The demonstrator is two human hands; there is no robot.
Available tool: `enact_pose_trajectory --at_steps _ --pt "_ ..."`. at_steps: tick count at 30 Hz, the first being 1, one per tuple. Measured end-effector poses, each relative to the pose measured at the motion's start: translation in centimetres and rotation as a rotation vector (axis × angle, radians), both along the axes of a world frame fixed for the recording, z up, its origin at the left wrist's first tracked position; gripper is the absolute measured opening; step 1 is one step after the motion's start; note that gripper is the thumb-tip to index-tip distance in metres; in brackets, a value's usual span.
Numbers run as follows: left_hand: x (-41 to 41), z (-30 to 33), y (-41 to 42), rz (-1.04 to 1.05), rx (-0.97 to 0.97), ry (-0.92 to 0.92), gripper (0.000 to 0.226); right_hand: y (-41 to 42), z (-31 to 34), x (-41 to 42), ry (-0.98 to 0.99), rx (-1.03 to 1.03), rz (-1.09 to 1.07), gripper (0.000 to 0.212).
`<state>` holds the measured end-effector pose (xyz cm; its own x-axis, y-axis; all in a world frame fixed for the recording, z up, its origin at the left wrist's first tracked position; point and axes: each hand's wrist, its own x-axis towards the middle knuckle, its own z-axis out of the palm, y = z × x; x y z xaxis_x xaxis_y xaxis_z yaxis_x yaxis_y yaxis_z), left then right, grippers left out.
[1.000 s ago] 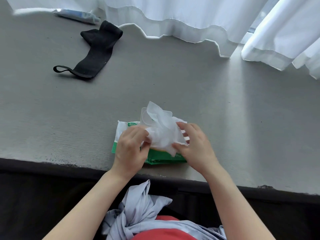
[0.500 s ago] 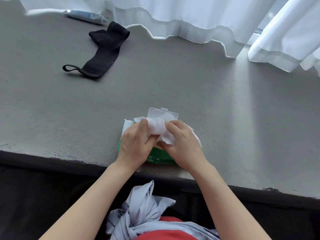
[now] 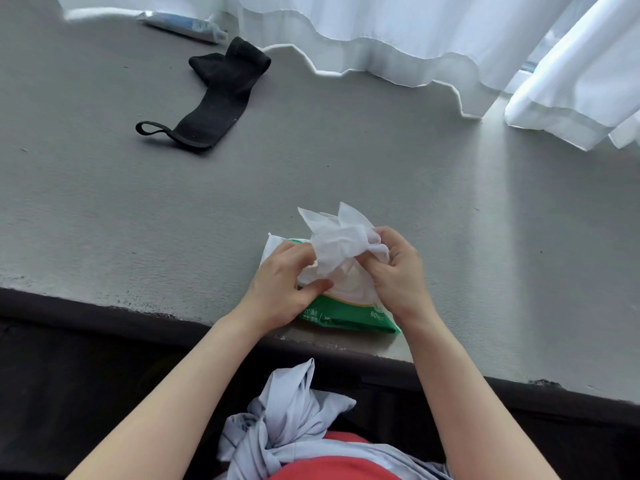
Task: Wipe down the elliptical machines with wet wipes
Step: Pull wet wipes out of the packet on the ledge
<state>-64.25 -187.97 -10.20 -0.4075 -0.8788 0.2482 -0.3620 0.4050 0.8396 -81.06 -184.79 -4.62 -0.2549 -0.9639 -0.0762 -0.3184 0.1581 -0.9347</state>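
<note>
A crumpled white wipe (image 3: pixel 341 242) sticks up from the green pack (image 3: pixel 346 311) at the grey counter's (image 3: pixel 381 161) near edge. The right hand (image 3: pixel 398 275) has its grip clamped on the wipe; the left hand (image 3: pixel 284 289) pinches its lower part, thumb on the pack. Farther off lie a black strap (image 3: pixel 214 98) and a tube (image 3: pixel 183 24) beside white curtains (image 3: pixel 415 32).

Both hands low, close together, bare forearms reaching fwd.
L hand (image 3: pixel 281 285): fingers curled, thumb pressed inward, pinching white wipe (image 3: pixel 341 242). R hand (image 3: pixel 398 271): knuckles up, fingers curled round wipe's other side; hands nearly touching.
</note>
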Motion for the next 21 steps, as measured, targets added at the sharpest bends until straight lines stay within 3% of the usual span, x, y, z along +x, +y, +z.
enact_pose_trajectory --at_steps 4,6,8,10,13,17,21 --pt "-0.7 -0.2 0.3 0.09 -0.098 -0.034 0.043 1.0 1.8 -1.0 0.162 0.048 0.289 0.058" --pt "-1.1 -0.1 0.6 0.146 -0.13 -0.042 0.042 1.3 2.3 -0.4 0.22 0.042 0.333 0.043" --pt "-1.3 0.0 0.7 0.168 -0.142 -0.054 0.04 1.1 1.7 0.5 0.347 -0.018 0.197 0.02" --pt "-1.2 0.0 0.7 0.175 -0.101 -0.036 0.037 0.9 0.6 0.6 0.438 -0.073 0.051 0.021" --pt "-0.9 0.0 0.7 0.166 -0.055 -0.027 0.029 1.0 0.0 -0.1 0.434 -0.057 -0.028 0.025" --pt "-0.6 0.8 0.6 0.095 0.061 -0.008 0.019 1.1 0.2 -0.5 0.437 -0.039 0.066 0.025" --pt "-0.9 2.5 0.1 0.205 0.262 0.136 0.021 1.2 0.8 -0.4 0.278 0.005 0.062 0.053"
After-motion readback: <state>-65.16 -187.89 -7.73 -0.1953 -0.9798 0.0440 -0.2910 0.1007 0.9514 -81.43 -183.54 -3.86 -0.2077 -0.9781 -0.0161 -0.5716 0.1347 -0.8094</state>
